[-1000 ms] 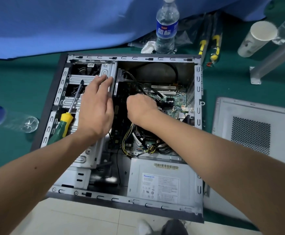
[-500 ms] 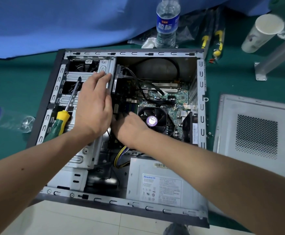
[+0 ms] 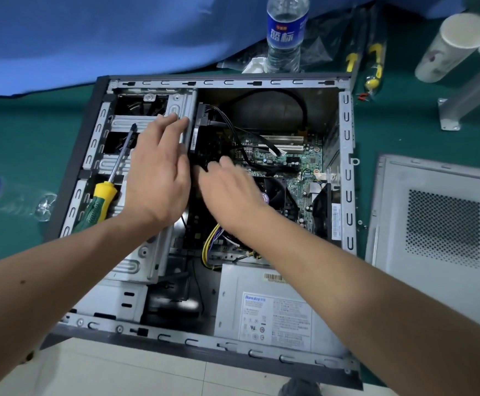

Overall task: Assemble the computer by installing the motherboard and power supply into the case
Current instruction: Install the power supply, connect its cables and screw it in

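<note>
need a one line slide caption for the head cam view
Both hands, left and right, reach into the open case beside a resting screwdriver.

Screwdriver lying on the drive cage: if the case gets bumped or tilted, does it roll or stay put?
The screwdriver probably rolls: its shaft and yellow-green handle look round, and it lies loose on the ribbed metal drive cage. The ribs may catch it briefly. The handle end likely outweighs the thin shaft, so it would tend to pivot handle-first. Neither hand holds it.

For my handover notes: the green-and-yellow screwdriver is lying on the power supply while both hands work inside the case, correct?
Not quite. The head view shows the screwdriver lying on the drive cage, not the power supply. Both hands, left and right, are indeed at the case.
</note>
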{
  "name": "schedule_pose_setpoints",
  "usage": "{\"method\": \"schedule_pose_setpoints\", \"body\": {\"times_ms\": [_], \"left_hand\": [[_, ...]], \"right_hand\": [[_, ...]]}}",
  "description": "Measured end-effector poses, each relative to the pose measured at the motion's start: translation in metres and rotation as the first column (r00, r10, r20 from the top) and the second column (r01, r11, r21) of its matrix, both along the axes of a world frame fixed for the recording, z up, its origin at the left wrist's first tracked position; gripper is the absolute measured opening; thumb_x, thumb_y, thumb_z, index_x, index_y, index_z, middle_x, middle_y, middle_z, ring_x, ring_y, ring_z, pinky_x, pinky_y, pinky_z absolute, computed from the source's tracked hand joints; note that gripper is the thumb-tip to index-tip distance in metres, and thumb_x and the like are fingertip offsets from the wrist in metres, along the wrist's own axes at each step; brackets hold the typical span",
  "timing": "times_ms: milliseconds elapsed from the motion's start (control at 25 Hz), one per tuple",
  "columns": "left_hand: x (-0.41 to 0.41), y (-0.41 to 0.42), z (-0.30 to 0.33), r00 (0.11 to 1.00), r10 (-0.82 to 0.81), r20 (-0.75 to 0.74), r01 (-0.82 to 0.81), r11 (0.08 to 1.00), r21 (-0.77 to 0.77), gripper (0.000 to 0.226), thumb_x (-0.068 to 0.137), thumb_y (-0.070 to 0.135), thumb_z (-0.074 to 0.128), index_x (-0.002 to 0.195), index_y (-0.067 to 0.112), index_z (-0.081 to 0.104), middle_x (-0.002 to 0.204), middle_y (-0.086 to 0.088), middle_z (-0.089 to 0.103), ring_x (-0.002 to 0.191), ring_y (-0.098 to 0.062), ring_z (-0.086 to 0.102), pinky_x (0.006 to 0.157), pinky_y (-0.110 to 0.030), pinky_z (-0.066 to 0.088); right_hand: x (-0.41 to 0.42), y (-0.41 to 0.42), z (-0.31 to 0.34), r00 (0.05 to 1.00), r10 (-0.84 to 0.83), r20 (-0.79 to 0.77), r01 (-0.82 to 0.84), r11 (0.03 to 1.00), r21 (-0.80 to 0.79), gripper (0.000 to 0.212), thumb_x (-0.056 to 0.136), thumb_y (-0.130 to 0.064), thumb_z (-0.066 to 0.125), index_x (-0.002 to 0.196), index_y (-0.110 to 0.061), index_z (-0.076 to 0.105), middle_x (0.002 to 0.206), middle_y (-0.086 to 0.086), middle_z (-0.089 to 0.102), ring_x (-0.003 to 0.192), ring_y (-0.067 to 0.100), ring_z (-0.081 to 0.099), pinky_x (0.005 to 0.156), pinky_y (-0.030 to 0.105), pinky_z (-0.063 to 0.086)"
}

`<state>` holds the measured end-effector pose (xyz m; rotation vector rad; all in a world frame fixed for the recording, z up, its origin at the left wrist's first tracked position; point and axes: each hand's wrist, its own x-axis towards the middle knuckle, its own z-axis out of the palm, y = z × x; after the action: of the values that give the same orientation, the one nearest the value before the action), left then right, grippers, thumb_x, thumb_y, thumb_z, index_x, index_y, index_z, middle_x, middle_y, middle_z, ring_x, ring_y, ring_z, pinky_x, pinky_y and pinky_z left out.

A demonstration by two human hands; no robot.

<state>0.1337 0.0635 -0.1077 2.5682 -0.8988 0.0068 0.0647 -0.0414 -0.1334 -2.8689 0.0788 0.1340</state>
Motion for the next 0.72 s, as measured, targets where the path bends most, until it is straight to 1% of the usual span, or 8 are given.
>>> {"method": "schedule_pose_setpoints", "body": {"times_ms": [80, 200, 280, 320, 400, 480, 560, 720], "left_hand": [[0.000, 0.000, -0.001, 1.000, 0.008, 0.004, -0.008, 1.000, -0.009, 0.046, 0.100, 0.011, 0.036, 0.144, 0.004, 0.043, 0.149, -0.014, 0.039, 0.139, -0.026, 0.034, 0.118, -0.036, 0.026], [-0.001, 0.000, -0.002, 1.000, 0.013, 0.002, -0.013, 1.000, -0.013, 0.046, 0.100, 0.013, 0.036, 0.144, 0.005, 0.043, 0.149, -0.013, 0.039, 0.139, -0.025, 0.033, 0.118, -0.034, 0.025], [-0.001, 0.001, -0.002, 1.000, 0.011, 0.000, -0.011, 1.000, -0.013, 0.047, 0.099, 0.014, 0.035, 0.144, 0.005, 0.044, 0.149, -0.013, 0.039, 0.139, -0.026, 0.034, 0.118, -0.035, 0.025], [-0.001, 0.001, -0.002, 1.000, 0.011, 0.002, -0.011, 1.000, -0.012, 0.047, 0.099, 0.014, 0.035, 0.144, 0.005, 0.044, 0.149, -0.014, 0.039, 0.139, -0.026, 0.034, 0.118, -0.035, 0.026], [-0.001, 0.001, -0.002, 1.000, 0.011, 0.003, -0.011, 1.000, -0.009, 0.048, 0.098, 0.015, 0.034, 0.144, 0.004, 0.044, 0.148, -0.015, 0.040, 0.139, -0.027, 0.034, 0.118, -0.035, 0.026], [-0.001, 0.000, -0.001, 1.000, 0.010, 0.003, -0.010, 1.000, -0.008, 0.050, 0.096, 0.016, 0.034, 0.144, 0.003, 0.044, 0.148, -0.015, 0.040, 0.139, -0.027, 0.034, 0.118, -0.036, 0.025], [-0.002, -0.001, -0.001, 1.000, 0.011, 0.004, -0.011, 1.000, -0.008, 0.051, 0.096, 0.017, 0.033, 0.144, 0.004, 0.044, 0.148, -0.015, 0.040, 0.139, -0.027, 0.034, 0.118, -0.037, 0.026], [-0.002, 0.000, -0.001, 1.000, 0.014, -0.004, -0.014, 1.000, -0.016, 0.052, 0.095, 0.017, 0.033, 0.144, 0.004, 0.044, 0.149, -0.014, 0.040, 0.139, -0.026, 0.034, 0.118, -0.038, 0.026]], "right_hand": [[0.003, -0.007, -0.001, 0.999, -0.037, -0.022, 0.038, 0.999, 0.030, 0.029, 0.089, 0.001, 0.049, 0.115, -0.010, 0.056, 0.116, 0.009, 0.061, 0.119, 0.030, 0.046, 0.091, 0.039, 0.039], [0.007, -0.013, 0.000, 0.985, -0.159, -0.066, 0.166, 0.980, 0.111, 0.026, 0.086, 0.007, 0.049, 0.103, -0.008, 0.061, 0.110, 0.011, 0.062, 0.113, 0.031, 0.050, 0.076, 0.038, 0.034], [0.010, -0.016, -0.002, 0.978, -0.192, -0.079, 0.201, 0.972, 0.121, 0.026, 0.086, 0.008, 0.048, 0.101, -0.007, 0.062, 0.108, 0.013, 0.063, 0.108, 0.032, 0.054, 0.071, 0.037, 0.032], [0.010, -0.014, -0.004, 0.986, -0.138, -0.095, 0.148, 0.983, 0.109, 0.027, 0.087, 0.006, 0.047, 0.102, -0.009, 0.062, 0.109, 0.012, 0.064, 0.107, 0.033, 0.056, 0.072, 0.037, 0.033], [0.009, -0.007, -0.008, 0.992, 0.026, -0.123, -0.017, 0.997, 0.072, 0.028, 0.093, -0.002, 0.043, 0.109, -0.015, 0.061, 0.111, 0.007, 0.067, 0.106, 0.029, 0.061, 0.086, 0.036, 0.035], [0.008, -0.001, -0.011, 0.981, 0.157, -0.113, -0.156, 0.988, 0.015, 0.028, 0.098, -0.009, 0.037, 0.120, -0.019, 0.053, 0.111, 0.003, 0.068, 0.106, 0.025, 0.062, 0.092, 0.037, 0.032], [0.007, 0.002, -0.014, 0.965, 0.238, -0.113, -0.243, 0.970, -0.030, 0.027, 0.100, -0.011, 0.035, 0.122, -0.017, 0.049, 0.114, 0.006, 0.067, 0.107, 0.026, 0.061, 0.084, 0.036, 0.031], [0.004, 0.004, -0.013, 0.954, 0.262, -0.144, -0.270, 0.962, -0.041, 0.028, 0.100, -0.009, 0.035, 0.124, -0.014, 0.048, 0.117, 0.008, 0.065, 0.108, 0.028, 0.058, 0.079, 0.033, 0.028]]}}
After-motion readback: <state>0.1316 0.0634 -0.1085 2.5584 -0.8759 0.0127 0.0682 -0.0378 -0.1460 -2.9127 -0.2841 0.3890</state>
